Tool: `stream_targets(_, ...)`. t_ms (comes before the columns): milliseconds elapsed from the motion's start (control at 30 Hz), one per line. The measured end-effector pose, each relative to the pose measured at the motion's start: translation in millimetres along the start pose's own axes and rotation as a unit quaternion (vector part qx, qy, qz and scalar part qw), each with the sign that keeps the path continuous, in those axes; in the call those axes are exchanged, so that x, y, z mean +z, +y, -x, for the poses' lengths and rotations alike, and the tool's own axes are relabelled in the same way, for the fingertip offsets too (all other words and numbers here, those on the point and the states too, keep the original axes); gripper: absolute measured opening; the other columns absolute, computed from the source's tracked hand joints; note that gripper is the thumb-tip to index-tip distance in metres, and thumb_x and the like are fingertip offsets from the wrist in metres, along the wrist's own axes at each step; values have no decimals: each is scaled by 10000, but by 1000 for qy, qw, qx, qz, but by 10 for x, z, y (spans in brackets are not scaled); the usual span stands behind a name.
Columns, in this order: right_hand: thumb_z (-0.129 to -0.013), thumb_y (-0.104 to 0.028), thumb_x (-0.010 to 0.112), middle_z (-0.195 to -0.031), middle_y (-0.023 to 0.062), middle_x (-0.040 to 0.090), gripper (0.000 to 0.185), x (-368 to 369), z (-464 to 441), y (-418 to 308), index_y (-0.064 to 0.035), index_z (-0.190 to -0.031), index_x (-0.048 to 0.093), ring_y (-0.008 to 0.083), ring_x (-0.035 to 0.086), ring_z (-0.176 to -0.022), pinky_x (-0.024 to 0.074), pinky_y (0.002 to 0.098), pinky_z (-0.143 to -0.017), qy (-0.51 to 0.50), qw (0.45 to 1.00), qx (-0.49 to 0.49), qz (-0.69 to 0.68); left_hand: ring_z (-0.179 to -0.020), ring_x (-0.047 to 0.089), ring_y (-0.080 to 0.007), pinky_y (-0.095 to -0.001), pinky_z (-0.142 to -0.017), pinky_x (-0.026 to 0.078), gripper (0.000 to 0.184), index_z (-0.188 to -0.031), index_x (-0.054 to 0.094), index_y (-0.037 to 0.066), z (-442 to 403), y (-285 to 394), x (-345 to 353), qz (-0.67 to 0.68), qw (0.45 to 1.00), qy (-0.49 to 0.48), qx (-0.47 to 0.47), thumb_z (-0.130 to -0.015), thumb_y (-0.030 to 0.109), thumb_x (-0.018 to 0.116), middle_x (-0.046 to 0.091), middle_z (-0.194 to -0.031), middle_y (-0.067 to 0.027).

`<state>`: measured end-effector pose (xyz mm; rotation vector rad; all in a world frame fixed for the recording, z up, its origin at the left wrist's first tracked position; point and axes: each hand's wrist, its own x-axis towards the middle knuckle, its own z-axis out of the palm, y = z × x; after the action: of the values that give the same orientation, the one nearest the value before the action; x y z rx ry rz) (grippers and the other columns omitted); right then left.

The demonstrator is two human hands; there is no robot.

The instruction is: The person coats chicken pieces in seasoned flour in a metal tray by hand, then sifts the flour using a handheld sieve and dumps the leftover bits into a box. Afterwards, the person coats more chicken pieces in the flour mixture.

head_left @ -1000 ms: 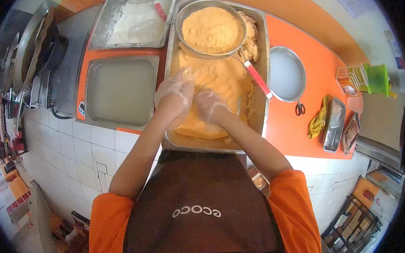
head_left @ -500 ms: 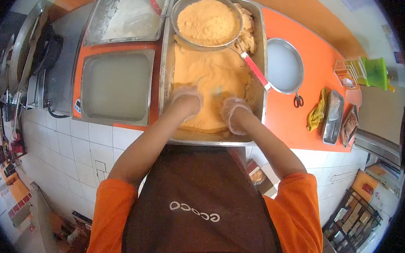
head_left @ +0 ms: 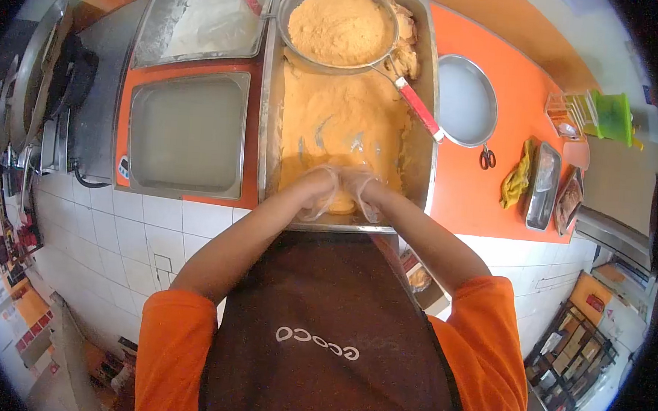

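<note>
My left hand (head_left: 323, 184) and my right hand (head_left: 361, 187), both in clear plastic gloves, are close together at the near end of a deep metal tray (head_left: 269, 141). They are down in a bed of orange breading flour (head_left: 335, 100). The fingers are mostly hidden, so I cannot see whether they grip anything. Streaks of bare metal show through the flour just beyond the hands. A round sieve with a red handle (head_left: 419, 108) rests across the tray's far end, heaped with more orange flour. Lumpy coated pieces (head_left: 406, 48) lie beside the sieve at the far right.
To the left are a metal pan of cloudy liquid (head_left: 186, 133) and a tray of white flour (head_left: 215, 29). On the right stand a round pan of pale liquid (head_left: 465, 101), scissors (head_left: 487, 156), a yellow cloth (head_left: 517, 175), a narrow metal tray (head_left: 543, 188) and a green container (head_left: 613, 117).
Both hands have moved inward from the tray's sides and now almost meet near its front. The flour has shifted with them, leaving curved bare streaks on the tray bottom.
</note>
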<state>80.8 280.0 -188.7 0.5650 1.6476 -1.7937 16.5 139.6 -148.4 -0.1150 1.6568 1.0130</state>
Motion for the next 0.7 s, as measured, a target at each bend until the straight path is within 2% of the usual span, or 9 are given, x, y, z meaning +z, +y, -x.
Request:
stream_targets(67,-921,-242,505,-915,85,659,319,-53,95,-215,-37,-1142,606,158,580,-807,461,346,-681,40,995,84,39,-581,451,-204,-368,-576,429,315,-996,572,58,87,56,-32,52,998,16,-36,-955,324,409,518,-675,-53)
stream_targets(167,-921,-172,470,-855,82,651,267,-7,353,-854,-88,-1107,641,176,575,-736,465,333,-631,14,921,63,385,-662,437,-175,-358,-600,409,342,-1032,559,59,149,186,-95,74,997,5,-22,-953,356,411,502,-750,-53)
stream_targets(233,-911,-115,422,-857,90,650,305,-22,457,-1172,-105,-1131,633,175,589,-712,468,338,-587,67,959,115,249,-754,442,-170,-371,-646,385,308,-993,569,20,399,527,-141,81,996,17,17,-929,286,426,505,-825,-64)
stream_targets(400,-945,-226,430,-983,76,653,304,-401,362,-1689,-117,-1173,599,207,616,-797,509,363,-658,42,942,-38,330,-783,481,-154,-348,-713,424,283,-1045,595,64,754,1271,-394,75,983,28,163,-934,274,442,535,-847,-44)
stream_targets(433,-942,-208,428,-987,77,654,304,-266,606,-2211,-107,-1172,599,212,617,-793,513,367,-664,68,971,55,224,-792,490,-156,-342,-724,431,289,-1063,592,69,823,1491,-477,71,986,37,146,-934,280,443,542,-862,-43)
stream_targets(500,-934,-151,432,-794,46,625,245,-162,679,-2667,-78,-1067,625,127,599,-672,522,305,-551,135,990,-19,42,-796,498,-160,-340,-718,434,270,-1036,592,77,682,1796,-678,86,982,59,158,-925,283,458,542,-873,-41)
stream_targets(600,-917,-191,491,-896,45,619,207,-881,-321,-2523,-85,-1049,611,143,597,-727,533,312,-599,122,912,-202,334,-698,484,-151,-352,-601,416,183,-898,565,116,470,2207,-1085,201,964,50,168,-901,287,500,512,-782,-20)
stream_targets(633,-912,-199,509,-921,48,613,202,-892,-235,-2750,-82,-1047,605,150,597,-742,534,315,-620,136,837,-232,477,-779,501,-167,-365,-662,432,237,-1012,545,116,310,2280,-1245,221,955,14,199,-910,323,491,524,-895,-35)
stream_targets(700,-891,-172,512,-957,77,623,220,-834,-76,-3004,-66,-1066,594,204,611,-787,533,336,-663,173,803,-237,519,-941,537,-198,-391,-784,465,420,-1241,505,118,127,2323,-1454,259,930,-61,255,-929,397,471,548,-1121,-65)
